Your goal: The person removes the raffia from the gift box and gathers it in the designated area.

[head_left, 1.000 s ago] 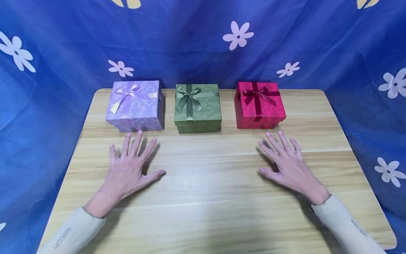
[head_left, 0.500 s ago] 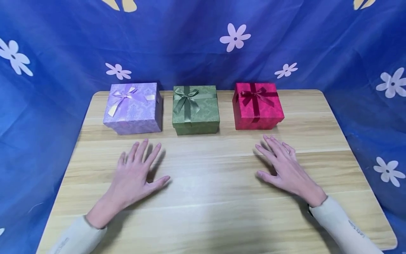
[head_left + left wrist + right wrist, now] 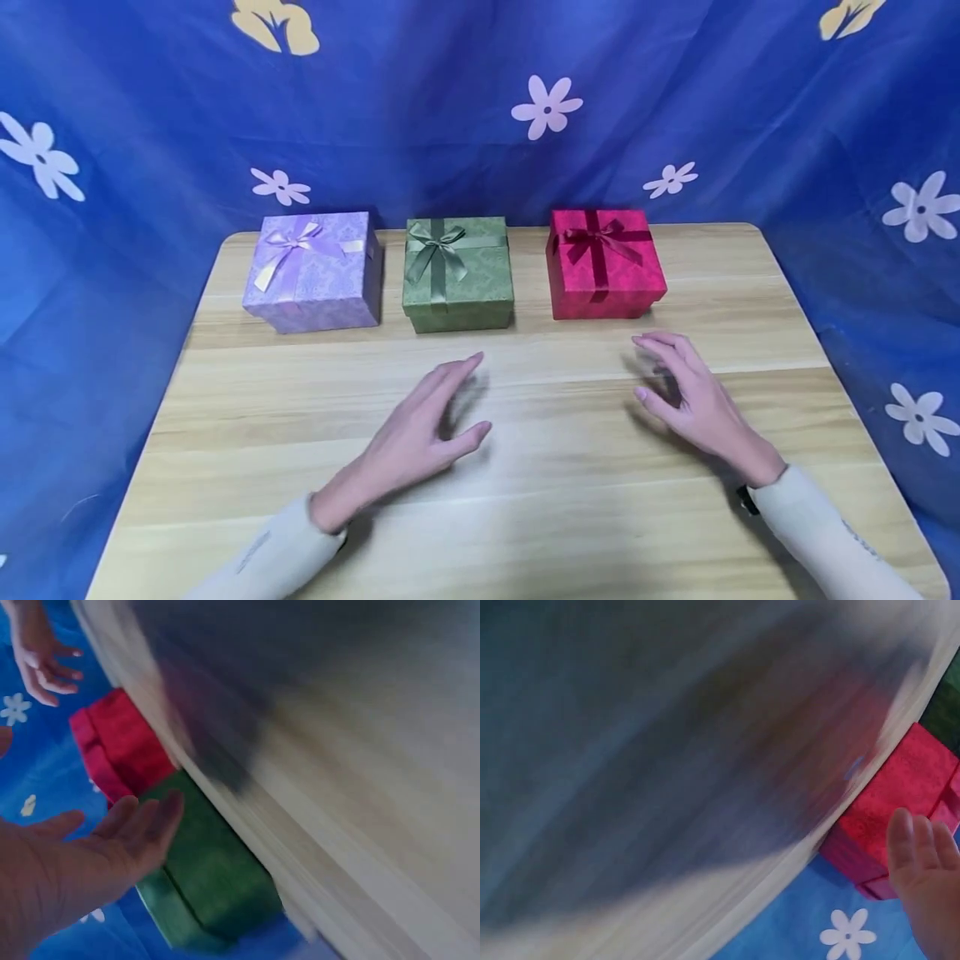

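Observation:
Three lidded gift boxes with ribbon bows stand in a row along the far side of the table: a lavender box (image 3: 318,271) at left, a green box (image 3: 472,275) in the middle and a red box (image 3: 607,271) at right. My left hand (image 3: 412,433) is over the table in front of the green box, thumb apart from the fingers, holding nothing. My right hand (image 3: 697,400) is just in front of the red box, fingers slightly bent and holding nothing. The left wrist view shows the green box (image 3: 217,862) beyond the left fingers; the right wrist view shows the red box (image 3: 900,795) behind the right fingers.
The light wood table (image 3: 570,517) has rounded corners. A blue cloth (image 3: 450,100) with white flowers hangs behind it and down both sides, close to the boxes' backs. Pale sleeves cover both forearms.
My left hand has swung right, from in front of the lavender box to in front of the green one, and turned sideways. My right hand's fingers have drawn together, and it has turned slightly.

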A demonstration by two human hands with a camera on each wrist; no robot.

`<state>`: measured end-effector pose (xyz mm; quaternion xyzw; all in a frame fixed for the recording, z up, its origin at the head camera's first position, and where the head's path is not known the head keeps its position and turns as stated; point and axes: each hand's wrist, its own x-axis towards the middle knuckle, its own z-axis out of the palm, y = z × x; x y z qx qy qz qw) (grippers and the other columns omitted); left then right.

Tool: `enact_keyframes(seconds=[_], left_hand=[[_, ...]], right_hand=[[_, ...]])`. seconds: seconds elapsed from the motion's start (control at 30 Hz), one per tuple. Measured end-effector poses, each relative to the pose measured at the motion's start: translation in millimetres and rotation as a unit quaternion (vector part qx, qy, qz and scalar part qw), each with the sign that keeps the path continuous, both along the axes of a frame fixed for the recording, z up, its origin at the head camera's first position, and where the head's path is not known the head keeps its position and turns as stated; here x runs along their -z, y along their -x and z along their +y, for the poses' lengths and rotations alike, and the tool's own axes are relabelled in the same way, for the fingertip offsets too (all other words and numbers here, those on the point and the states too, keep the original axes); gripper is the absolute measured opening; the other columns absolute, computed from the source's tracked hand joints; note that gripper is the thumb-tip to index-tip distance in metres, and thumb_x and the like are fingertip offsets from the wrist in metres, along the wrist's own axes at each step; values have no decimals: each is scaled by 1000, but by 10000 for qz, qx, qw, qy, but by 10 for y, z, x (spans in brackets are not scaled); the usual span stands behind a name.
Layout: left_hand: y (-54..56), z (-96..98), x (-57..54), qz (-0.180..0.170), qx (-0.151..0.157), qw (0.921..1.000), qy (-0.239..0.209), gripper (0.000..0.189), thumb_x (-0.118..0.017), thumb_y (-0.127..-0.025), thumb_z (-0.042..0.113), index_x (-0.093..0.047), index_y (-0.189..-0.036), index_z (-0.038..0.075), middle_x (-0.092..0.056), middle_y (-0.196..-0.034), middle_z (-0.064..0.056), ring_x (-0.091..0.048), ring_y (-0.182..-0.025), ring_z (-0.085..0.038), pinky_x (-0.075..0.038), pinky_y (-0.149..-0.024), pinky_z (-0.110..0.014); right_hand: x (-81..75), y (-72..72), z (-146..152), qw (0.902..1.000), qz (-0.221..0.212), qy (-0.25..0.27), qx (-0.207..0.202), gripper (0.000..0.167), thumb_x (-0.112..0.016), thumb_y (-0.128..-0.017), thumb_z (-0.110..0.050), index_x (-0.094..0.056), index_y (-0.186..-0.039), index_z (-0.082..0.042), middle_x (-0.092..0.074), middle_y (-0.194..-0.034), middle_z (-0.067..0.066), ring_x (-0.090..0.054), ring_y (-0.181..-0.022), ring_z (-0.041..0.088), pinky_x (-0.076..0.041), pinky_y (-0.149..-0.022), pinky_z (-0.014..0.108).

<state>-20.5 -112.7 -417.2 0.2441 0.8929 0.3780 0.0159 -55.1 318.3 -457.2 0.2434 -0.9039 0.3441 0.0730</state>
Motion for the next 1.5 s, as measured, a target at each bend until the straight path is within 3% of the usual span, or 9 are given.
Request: enact_keyframes(seconds=[0.1,0.2,0.37,0.53,0.73,0.97,1.2,1.37,1.5], left_hand=[[141,239,-19,-437,223,9981,-359,86,-74,-102,48,-34,-173,22,-39,-173,1,-36,-158,-23,-33,-124,-55],[321,465,-38,-705,348,9941,-754,84,-70,-104,50,-32,-174,24,-28,-178,3,-28,-162,-24,-27,-126,-58],[633,843,-49,-1118,128,9801,-1637,80,-68,-106,49,-28,-174,33,-29,-176,6,-44,-152,-30,-39,-119,-59],[883,1156,-13,-1570,-194,9574,-2415,85,-72,-106,42,-22,-174,41,-38,-168,-3,-63,-124,-24,-58,-96,-45],[1171,1406,-13,-1589,-656,9552,-2410,91,-70,-105,44,-15,-177,32,-39,-162,-16,-60,-113,-24,-55,-88,-39],[1520,1606,-107,-1650,-1160,9504,-2366,86,-66,-106,33,-20,-177,21,-42,-154,-22,-53,-93,-18,-48,-88,-36],[1758,1714,-105,-2114,-1490,9334,-2488,86,-64,-96,14,-32,-174,32,-40,-157,-14,-45,-126,-24,-44,-104,-41],[1844,1745,-63,-2394,-1718,9136,-2802,89,-65,-93,5,-37,-172,36,-40,-151,-11,-47,-125,-27,-44,-102,-40],[1877,1770,-66,-2416,-1798,9094,-2867,90,-64,-92,4,-38,-171,37,-39,-148,-9,-47,-125,-26,-43,-101,-39]], right_hand=[[-18,61,35,9980,107,603,171,72,-79,-93,-4,-55,-160,-13,-54,-153,11,-66,-113,31,-54,-95,35],[-55,178,50,9928,249,1110,364,68,-75,-93,4,-56,-158,-6,-59,-149,15,-63,-119,30,-56,-94,30],[-103,373,60,9840,212,1590,775,62,-69,-98,8,-53,-157,0,-60,-148,21,-59,-127,32,-51,-95,20],[-157,534,49,9749,-280,1878,1166,56,-65,-107,-4,-50,-162,-9,-59,-153,15,-58,-131,35,-49,-95,20],[-268,767,6,9621,-1003,2184,1288,56,-57,-113,-19,-43,-168,-17,-52,-161,15,-55,-136,26,-49,-96,22],[-373,1087,-6,9337,-2009,2714,1192,61,-44,-114,-19,-32,-173,-21,-43,-167,19,-54,-135,21,-55,-92,30],[-430,1358,2,9149,-2579,2928,1032,74,-38,-102,-9,-31,-174,-25,-39,-167,17,-50,-133,23,-50,-85,26],[-420,1489,5,9147,-2714,2873,842,78,-44,-98,-5,-32,-173,-25,-37,-166,15,-48,-131,24,-44,-88,24],[-407,1544,10,9000,-2936,3149,686,79,-42,-98,-1,-30,-173,-20,-32,-166,16,-46,-133,24,-46,-97,24]])
